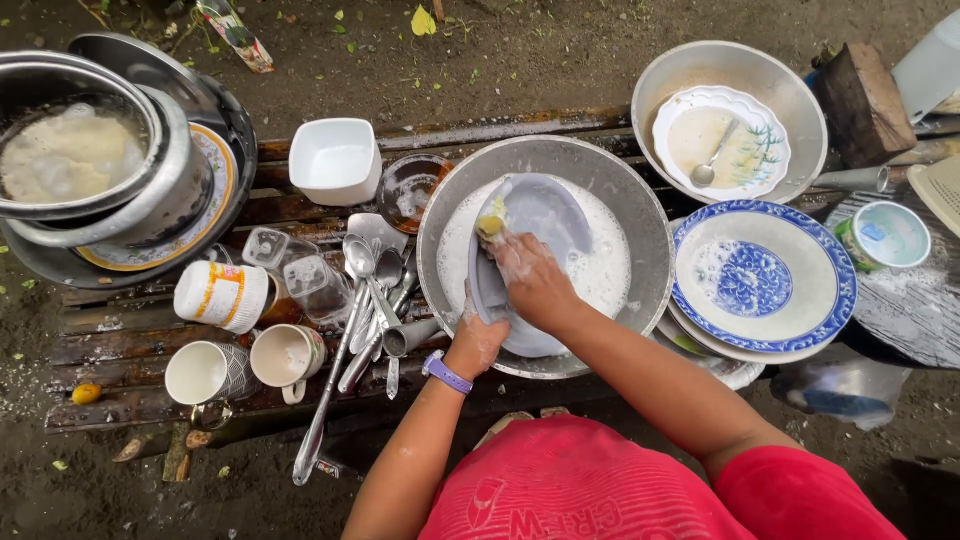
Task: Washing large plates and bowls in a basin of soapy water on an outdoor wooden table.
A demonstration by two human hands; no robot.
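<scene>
Grey oval plate point(540, 215) tilted up in the soapy water of the big metal basin point(640, 215), directly ahead of the body at the middle of the slatted wooden surface point(120, 340). Long axis running near to far, leaning slightly right at the far end, lower edge nearest the body. Left hand point(478, 338) at that near edge, foamy, fingers closed around the rim from below and steadying it, purple band point(446, 373) at the wrist. Right hand point(530, 275) laid over the plate's left rim, curled shut on a yellow sponge point(490, 228) pressed to the upper left of the face; forearm crossing in from the lower right, elbow out to the side, so the right reaches farther up the plate while the left stays closest to the body. Neither hand spread wide. To the right, just beside the basin, a stack of blue-rimmed plates point(765, 280); beyond, a second metal bowl point(690, 75) holding a white dish point(722, 140) and spoon point(712, 160). To the left, spoons point(365, 290), cups point(285, 355) and a white square bowl point(335, 160) lying on the slats.
</scene>
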